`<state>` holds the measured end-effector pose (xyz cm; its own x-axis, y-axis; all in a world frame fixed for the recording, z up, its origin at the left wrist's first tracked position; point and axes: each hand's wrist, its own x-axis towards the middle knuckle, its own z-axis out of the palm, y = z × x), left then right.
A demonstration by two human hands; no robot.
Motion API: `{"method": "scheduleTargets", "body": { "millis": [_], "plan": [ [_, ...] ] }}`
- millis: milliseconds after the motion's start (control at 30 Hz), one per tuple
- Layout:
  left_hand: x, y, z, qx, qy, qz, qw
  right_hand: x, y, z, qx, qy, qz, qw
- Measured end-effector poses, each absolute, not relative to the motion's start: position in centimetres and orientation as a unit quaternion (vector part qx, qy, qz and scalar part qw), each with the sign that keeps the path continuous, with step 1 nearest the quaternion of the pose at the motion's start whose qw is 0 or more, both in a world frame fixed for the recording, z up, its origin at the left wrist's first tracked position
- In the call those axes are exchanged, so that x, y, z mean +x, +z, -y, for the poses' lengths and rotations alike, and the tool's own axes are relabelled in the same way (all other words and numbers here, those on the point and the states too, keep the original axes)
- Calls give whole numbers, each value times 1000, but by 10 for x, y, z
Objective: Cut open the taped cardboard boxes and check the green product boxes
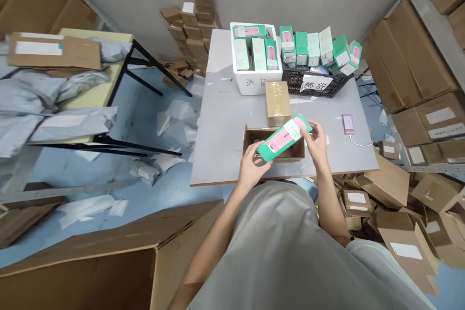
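your left hand (251,168), right hand (317,144): fingers grip opposite ends of green-and-pink oblong carton (280,140), above open brown cardboard box (296,156).

Even, soft light; wide-angle edge distortion

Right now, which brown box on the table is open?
The nearer brown box, beneath the held green box; the farther brown box has tape across its top.
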<state>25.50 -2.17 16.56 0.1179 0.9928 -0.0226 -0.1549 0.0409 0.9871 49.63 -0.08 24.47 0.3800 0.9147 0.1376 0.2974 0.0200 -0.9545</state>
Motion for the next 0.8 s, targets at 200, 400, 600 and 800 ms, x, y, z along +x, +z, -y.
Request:
{"method": "scheduleTargets", "body": {
  "millis": [200, 400, 600, 800],
  "plan": [
    [260, 171, -24, 473, 588, -438, 489, 535, 233, 20, -617, 436, 397, 521],
    [278, 207, -70, 524, 590, -420, 449, 508, 215, 54, -512, 627, 306, 501],
    [308, 205, -75, 435, 609, -378, 545, 488, 202, 66, -408, 714, 199, 534],
    [333, 182, -26, 274, 505, -332, 748, 500, 204, 57, -371, 752, 157, 522]
  ]
}}
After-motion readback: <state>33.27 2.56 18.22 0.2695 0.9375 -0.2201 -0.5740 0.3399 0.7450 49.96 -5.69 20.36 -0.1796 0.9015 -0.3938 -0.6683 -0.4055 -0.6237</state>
